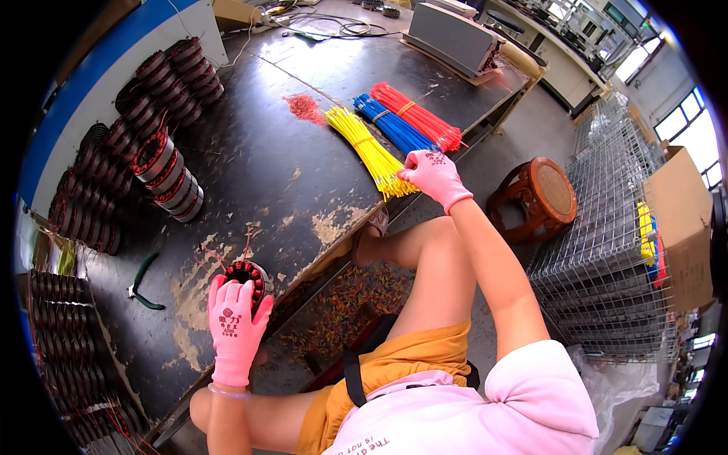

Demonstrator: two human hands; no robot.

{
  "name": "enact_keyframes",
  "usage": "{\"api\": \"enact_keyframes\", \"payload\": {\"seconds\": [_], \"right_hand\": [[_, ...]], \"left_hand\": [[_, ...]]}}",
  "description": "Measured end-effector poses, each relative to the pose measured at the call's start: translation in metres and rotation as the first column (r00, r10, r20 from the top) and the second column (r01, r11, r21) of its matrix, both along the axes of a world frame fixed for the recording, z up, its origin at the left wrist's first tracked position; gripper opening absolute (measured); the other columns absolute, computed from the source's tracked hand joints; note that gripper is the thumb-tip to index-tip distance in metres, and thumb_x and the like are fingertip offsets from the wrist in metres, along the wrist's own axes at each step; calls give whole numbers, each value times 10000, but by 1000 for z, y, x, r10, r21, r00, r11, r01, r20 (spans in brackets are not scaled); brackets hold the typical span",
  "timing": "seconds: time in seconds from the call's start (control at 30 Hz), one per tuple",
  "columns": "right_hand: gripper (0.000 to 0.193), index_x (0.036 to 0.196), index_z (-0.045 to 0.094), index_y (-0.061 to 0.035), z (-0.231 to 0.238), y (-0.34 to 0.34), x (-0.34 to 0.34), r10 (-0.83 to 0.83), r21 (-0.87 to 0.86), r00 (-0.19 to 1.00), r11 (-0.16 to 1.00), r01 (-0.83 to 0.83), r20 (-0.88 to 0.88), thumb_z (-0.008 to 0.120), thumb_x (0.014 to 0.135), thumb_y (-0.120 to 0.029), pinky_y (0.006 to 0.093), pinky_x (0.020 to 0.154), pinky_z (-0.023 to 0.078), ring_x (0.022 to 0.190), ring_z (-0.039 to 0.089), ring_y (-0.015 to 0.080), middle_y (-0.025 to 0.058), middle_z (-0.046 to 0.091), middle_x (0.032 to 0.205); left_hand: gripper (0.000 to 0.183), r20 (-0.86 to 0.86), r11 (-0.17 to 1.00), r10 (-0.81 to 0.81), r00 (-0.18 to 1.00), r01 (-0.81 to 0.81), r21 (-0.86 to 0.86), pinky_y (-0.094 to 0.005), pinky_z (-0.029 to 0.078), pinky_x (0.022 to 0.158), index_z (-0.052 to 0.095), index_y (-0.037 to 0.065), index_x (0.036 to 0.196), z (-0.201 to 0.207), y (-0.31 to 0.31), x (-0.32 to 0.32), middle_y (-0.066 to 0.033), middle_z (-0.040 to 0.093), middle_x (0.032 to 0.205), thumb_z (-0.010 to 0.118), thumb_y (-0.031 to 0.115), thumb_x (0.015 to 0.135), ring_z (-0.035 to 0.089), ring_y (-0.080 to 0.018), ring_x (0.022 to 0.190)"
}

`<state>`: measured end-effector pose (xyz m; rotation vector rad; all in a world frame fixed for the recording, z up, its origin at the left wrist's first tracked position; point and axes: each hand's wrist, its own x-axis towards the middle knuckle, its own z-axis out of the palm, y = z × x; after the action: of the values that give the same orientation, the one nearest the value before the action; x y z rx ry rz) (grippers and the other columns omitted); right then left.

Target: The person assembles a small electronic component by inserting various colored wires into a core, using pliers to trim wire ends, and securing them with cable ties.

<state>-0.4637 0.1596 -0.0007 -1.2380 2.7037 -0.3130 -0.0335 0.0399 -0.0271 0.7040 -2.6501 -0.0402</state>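
Observation:
My left hand [235,327], in a pink glove, is wrapped around a round motor stator [247,274] with dark red windings, standing on the worn black workbench [258,163] near its front edge. My right hand [432,176], also gloved in pink, reaches out to the near end of a bundle of yellow wires [368,148] and pinches at its tips. Beside the yellow bundle lie a blue wire bundle [390,125] and a red wire bundle [417,115]. A small heap of red wire bits [305,108] lies to their left.
Stacks of wound stators [155,114] line the bench's left side. Green-handled pliers [142,284] lie left of my left hand. A round wooden stool [542,193] and wire mesh crates [607,250] stand to the right. Coloured wire scraps [341,303] litter the floor.

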Motion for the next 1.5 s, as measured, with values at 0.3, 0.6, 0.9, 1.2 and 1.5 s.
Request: {"api": "enact_keyframes", "payload": {"seconds": [0.3,0.6,0.9,1.2,1.5], "right_hand": [[229,977,727,-135,6,-4,9,44,-33,980,998,-51,-192,648,939,-347,443,785,561,936,722,312,88,755,967],[375,946,707,-98,-4,19,12,-70,-239,998,969,69,5,689,903,-470,436,808,552,932,719,314,114,744,946],[218,963,711,-141,-10,-2,7,17,-66,989,997,-27,-146,657,940,-351,440,780,558,916,722,308,94,749,931],[261,999,729,-131,-7,-2,13,-1,-51,994,999,-5,-106,631,929,-363,441,809,567,919,732,314,108,758,949],[322,970,750,-98,24,-9,-16,139,13,986,990,-141,94,604,892,-373,435,867,559,1029,707,318,134,750,1033]], "left_hand": [[400,58,999,20,998,-22,36,-494,409,1149,654,26,1112,3,0,0,-131,632,1008,802,251,816,602,-339,1095],[405,31,999,34,999,-35,18,-485,413,1148,660,16,1118,-2,1,-3,-122,634,976,797,260,823,621,-329,1029],[426,52,999,36,998,-36,-15,-483,407,1157,655,17,1140,-2,1,-2,-128,634,991,790,271,826,614,-327,1050],[459,-111,956,-293,950,287,-64,-519,404,1158,642,48,1232,26,35,-76,-130,620,1317,788,173,814,567,-337,1272],[612,-69,870,-489,870,491,29,-578,277,1222,564,287,1443,-36,35,-266,-268,373,1580,748,364,864,362,-481,1460]]}}
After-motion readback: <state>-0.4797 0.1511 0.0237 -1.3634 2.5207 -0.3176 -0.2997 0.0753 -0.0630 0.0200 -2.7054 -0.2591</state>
